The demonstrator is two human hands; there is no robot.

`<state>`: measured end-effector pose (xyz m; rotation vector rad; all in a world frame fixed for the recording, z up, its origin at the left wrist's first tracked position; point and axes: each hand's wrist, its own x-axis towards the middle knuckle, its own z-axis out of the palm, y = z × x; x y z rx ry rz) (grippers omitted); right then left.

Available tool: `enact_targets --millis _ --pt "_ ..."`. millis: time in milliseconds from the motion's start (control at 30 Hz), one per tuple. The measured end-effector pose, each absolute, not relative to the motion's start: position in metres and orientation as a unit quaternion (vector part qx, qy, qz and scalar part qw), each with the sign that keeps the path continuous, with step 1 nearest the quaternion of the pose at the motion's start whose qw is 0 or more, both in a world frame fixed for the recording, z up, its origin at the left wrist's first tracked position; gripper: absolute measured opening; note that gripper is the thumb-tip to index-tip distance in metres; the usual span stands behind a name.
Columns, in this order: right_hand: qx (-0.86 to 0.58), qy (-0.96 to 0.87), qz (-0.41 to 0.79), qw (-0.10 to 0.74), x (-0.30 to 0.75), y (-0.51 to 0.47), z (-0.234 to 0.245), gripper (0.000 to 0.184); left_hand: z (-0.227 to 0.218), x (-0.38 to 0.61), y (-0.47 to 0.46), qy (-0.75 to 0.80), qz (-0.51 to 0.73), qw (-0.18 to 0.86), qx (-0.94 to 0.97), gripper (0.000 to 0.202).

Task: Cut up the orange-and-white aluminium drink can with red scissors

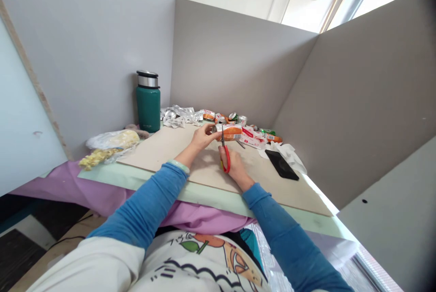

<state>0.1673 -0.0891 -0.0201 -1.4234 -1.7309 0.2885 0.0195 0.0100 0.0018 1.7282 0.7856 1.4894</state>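
Observation:
My left hand (pixel 203 137) is closed around one end of an orange drink can (pixel 230 132) that lies on its side on the brown board (pixel 170 146). My right hand (pixel 232 165) grips red-handled scissors (pixel 225 155), whose blades point up and meet the can near its left end. Both hands are over the middle of the board, close together.
A green flask (pixel 148 103) stands at the back left. Crumpled foil and cut can pieces (pixel 190 116) lie along the back wall. A black phone (pixel 281 164) lies on white tissue to the right. A plastic bag of yellowish bits (pixel 109 144) sits left. Grey partitions enclose the desk.

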Motion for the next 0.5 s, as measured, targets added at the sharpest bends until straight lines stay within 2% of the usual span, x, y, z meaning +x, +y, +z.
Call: enact_targets --millis 500 --pt "-0.581 -0.685 0.111 0.426 0.1682 -0.0833 -0.0239 0.044 0.0045 0.0179 0.0073 0.324 0.572 0.339 0.673 0.047"
